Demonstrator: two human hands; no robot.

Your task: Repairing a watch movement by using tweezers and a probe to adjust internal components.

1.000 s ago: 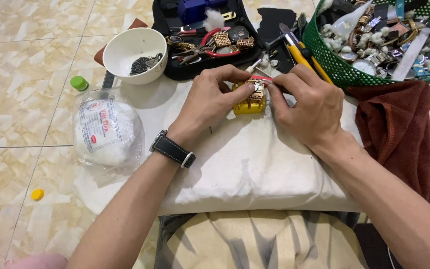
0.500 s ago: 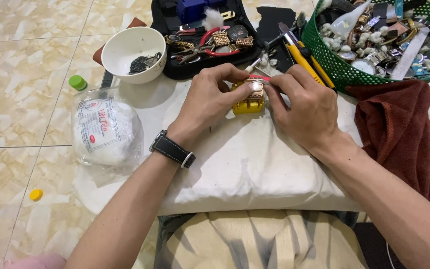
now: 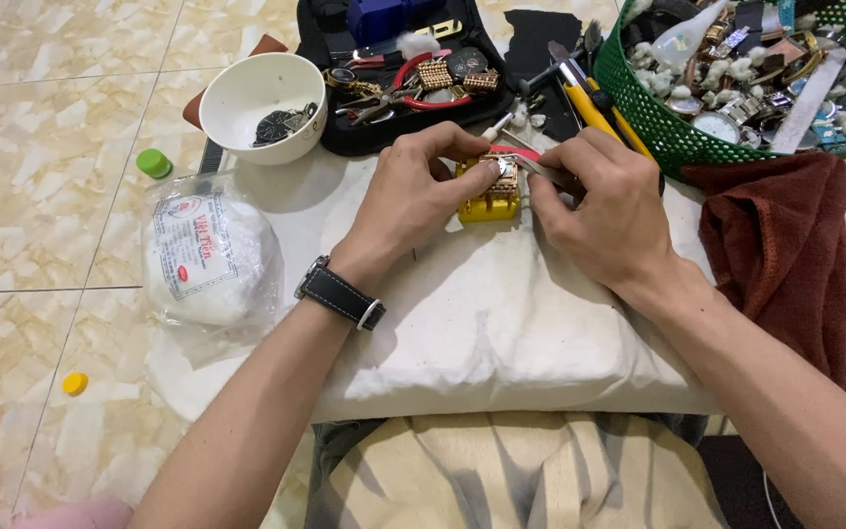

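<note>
- Your left hand (image 3: 413,196) grips the yellow holder block (image 3: 489,203) on the white cushion (image 3: 501,313).
- Your right hand (image 3: 604,206) pinches a thin metal tool (image 3: 540,168) against it.

A small holder block (image 3: 489,204) sits on the pillow (image 3: 501,323), between both hands. The bowl (image 3: 262,106) lies far left, the basket (image 3: 736,88) far right. A bag (image 3: 206,260) lies left of the pillow.
</note>
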